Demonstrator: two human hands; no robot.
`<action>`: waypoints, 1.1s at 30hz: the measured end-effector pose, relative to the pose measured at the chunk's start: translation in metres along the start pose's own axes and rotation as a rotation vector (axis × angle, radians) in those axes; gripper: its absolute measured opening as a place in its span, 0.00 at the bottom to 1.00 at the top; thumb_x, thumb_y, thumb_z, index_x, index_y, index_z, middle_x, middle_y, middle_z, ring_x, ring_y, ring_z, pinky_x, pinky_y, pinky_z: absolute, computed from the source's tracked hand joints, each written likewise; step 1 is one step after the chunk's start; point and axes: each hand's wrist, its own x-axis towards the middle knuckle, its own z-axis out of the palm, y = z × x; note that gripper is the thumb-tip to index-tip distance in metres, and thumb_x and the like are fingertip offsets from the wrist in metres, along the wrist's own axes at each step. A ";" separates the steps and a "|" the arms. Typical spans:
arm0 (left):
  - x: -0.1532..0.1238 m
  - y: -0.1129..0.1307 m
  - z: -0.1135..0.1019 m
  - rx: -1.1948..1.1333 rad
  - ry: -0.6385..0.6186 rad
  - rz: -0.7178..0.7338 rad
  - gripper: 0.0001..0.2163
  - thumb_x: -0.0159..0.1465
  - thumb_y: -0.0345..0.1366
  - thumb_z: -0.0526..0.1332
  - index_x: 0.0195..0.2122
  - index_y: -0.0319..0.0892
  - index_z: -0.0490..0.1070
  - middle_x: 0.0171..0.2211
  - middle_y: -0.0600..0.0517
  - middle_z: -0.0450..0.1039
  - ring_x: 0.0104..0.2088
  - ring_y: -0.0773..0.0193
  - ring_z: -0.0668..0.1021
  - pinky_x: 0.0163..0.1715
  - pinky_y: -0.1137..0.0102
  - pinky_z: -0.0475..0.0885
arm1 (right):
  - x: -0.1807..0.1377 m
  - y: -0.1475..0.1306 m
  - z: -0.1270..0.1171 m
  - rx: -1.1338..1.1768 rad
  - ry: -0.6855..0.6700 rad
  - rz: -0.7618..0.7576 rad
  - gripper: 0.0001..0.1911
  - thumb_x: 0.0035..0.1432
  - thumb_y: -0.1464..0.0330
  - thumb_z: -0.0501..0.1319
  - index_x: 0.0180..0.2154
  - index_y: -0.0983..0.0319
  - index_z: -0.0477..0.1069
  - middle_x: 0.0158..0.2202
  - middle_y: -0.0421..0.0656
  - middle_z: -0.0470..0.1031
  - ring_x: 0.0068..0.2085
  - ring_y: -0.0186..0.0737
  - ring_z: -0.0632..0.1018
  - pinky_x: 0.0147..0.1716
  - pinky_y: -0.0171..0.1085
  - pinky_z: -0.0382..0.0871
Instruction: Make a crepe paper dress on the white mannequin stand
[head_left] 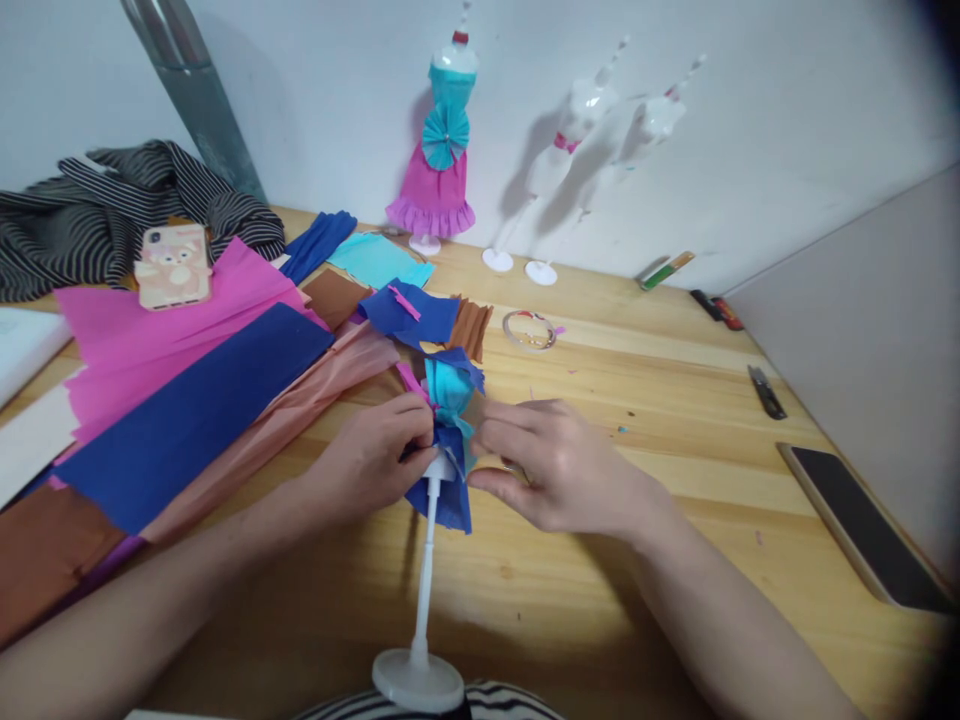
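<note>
We've got both hands at the middle of the light wooden table (675, 560), working on a small white plastic mannequin on a round-footed stand (420, 640), tipped toward us w/ its base at the near edge. It's wrapped in dark blue and turquoise crepe paper (450, 440). Our left hand (375, 460) is curled nearly closed, fingertips pinching the blue paper at the mannequin's waist. Our right hand (555, 470) is half-curled, thumb & fingers pressed on the paper from the other side; can't tell if it grips anything else.

To the left lie long crepe sheets: a pink one (150, 340), a dark blue strip (195, 420) across it, a salmon one (300, 410) beside that. A phone in a pink cartoon case (172, 265) sits on the pink sheet, near a striped black-and-white cloth (112, 215).

At the back wall: a dressed mannequin in turquoise top and pink skirt (439, 170), plus two bare white mannequins (592, 130). A tape ring (529, 330) lies just past the hands. Far right: small black snips (766, 392) & a dark phone (862, 525).
</note>
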 end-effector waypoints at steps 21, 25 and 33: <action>-0.003 -0.004 0.007 0.004 0.108 -0.028 0.09 0.58 0.24 0.58 0.23 0.40 0.62 0.29 0.53 0.67 0.31 0.68 0.70 0.31 0.73 0.63 | 0.019 0.021 0.022 0.162 -0.041 0.000 0.15 0.46 0.84 0.51 0.31 0.63 0.71 0.53 0.53 0.69 0.57 0.49 0.67 0.54 0.52 0.66; -0.005 -0.002 0.006 0.017 0.096 -0.040 0.09 0.58 0.24 0.58 0.23 0.40 0.61 0.28 0.54 0.67 0.30 0.68 0.70 0.30 0.73 0.63 | 0.016 0.023 0.020 0.129 -0.031 0.013 0.13 0.44 0.84 0.52 0.26 0.63 0.69 0.51 0.53 0.71 0.56 0.50 0.68 0.55 0.52 0.64; -0.003 -0.001 0.007 0.047 0.125 -0.032 0.10 0.57 0.24 0.57 0.21 0.40 0.59 0.24 0.55 0.63 0.27 0.70 0.66 0.26 0.74 0.59 | 0.017 0.024 0.023 0.112 0.010 0.016 0.11 0.44 0.82 0.54 0.24 0.65 0.71 0.50 0.55 0.71 0.58 0.54 0.67 0.56 0.50 0.64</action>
